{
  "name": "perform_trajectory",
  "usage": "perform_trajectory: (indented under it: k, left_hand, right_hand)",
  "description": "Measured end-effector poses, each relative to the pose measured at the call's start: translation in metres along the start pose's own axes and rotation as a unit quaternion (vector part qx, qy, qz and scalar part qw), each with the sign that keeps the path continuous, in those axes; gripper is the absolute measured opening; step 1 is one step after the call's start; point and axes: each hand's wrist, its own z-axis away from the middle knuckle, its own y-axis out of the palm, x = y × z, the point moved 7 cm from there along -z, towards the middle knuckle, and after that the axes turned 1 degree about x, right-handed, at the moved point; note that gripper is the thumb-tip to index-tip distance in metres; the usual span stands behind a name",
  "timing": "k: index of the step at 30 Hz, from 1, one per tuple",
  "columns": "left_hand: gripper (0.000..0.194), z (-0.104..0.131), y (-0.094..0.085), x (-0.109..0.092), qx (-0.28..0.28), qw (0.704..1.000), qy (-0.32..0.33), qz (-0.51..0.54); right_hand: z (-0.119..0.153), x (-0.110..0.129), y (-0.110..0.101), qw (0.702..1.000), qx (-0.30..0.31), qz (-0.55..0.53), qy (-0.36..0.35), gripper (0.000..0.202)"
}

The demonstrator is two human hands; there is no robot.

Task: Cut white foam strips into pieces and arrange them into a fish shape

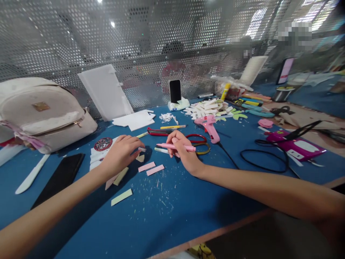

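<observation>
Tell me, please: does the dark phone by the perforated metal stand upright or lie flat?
Upright: the phone shows its long edges running up and down, dark face toward the camera.

"What carries all our things?"
"Our blue table (196, 208), with two pink strips (147, 167) lying near its middle."
"And around those strips?"
"We find the pale green strip (122, 197) toward eight o'clock, the black pouch (59, 178) and white knife (32, 175) at nine, the backpack (51, 113) at ten, flat white sheets (138, 121) at eleven."
"We also have the pink glue gun (211, 130) at two and the magenta case (298, 145) at three."
</observation>
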Motion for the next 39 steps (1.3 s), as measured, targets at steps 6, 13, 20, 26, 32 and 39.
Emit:
perform_trajectory:
  k: [6,13,20,26,32,39]
  left_hand:
    - [0.019,-0.016,0.015,0.007,0.027,0.999,0.021,0.009]
    - [0.015,-0.01,-0.005,0.001,-0.01,0.994,-0.013,0.109]
    - [0.01,0.039,-0.026,-0.057,-0.022,0.96,-0.031,0.278]
    - [0.013,0.073,-0.005,-0.078,0.008,0.931,-0.034,0.362]
    - [0.009,0.077,0.003,-0.071,0.015,0.921,-0.028,0.387]
    - [0.004,0.077,0.0,-0.069,0.005,0.932,-0.002,0.364]
  right_hand:
    - [0.0,-0.001,0.002,1.0,0.014,0.0,0.0,0.021]
    - [0.001,0.0,0.001,0.999,0.027,0.02,-0.007,0.023]
    - [0.004,0.004,0.004,0.995,0.058,0.077,-0.038,0.035]
    - [0.021,0.019,0.025,0.979,0.142,0.119,-0.084,0.048]
    - [0.027,0.039,0.064,0.971,0.194,0.137,-0.036,0.044]
    - [0.014,0.042,0.091,0.954,0.232,0.188,-0.023,0.039]
